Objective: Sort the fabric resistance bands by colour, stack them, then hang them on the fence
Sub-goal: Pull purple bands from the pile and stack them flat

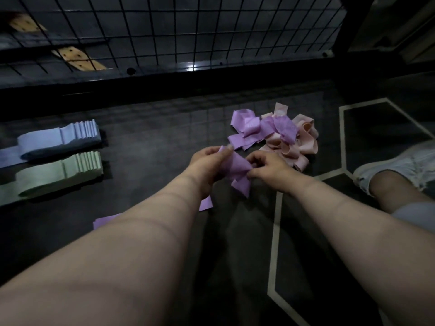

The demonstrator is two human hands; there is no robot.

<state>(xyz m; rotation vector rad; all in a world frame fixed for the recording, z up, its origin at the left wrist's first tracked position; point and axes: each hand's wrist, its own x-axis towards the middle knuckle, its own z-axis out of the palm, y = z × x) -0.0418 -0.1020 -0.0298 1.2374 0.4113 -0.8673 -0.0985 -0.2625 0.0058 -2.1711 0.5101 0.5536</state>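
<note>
Both arms reached forward over the dark floor (153, 142), and the left hand (207, 162) and right hand (267, 168) each pinched one purple band (237, 171) between them, near the mixed pile (277, 135).

Wore a pale sneaker (397, 161) with laces on the foot at the right edge, and grey fabric (414, 217) over the knee above a bare shin. Showed left hand (207, 161) and right hand (268, 169) uncovered, likewise the left forearm (141, 231), crossed by faint crease lines, and the right forearm (341, 220).
</note>
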